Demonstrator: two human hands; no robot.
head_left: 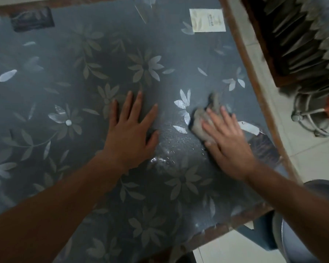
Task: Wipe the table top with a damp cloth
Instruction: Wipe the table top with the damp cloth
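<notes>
The table top (68,44) is glass over a blue-grey cover with pale flower prints, and it fills most of the head view. A crumpled grey-brown cloth (205,116) lies on it toward the right side. My right hand (226,141) presses flat on the cloth, fingers spread over its near half. My left hand (131,130) rests flat on the bare glass to the left of the cloth, fingers apart, holding nothing. A wet, speckled patch (169,147) shines between the two hands.
A white card (207,19) lies at the far right of the table and a dark rectangular thing (32,19) at the far left. The wooden table edge (254,76) runs down the right. Beyond it: tiled floor, a metal stand (310,112), a dark slatted rack (300,38), a grey stool (291,234).
</notes>
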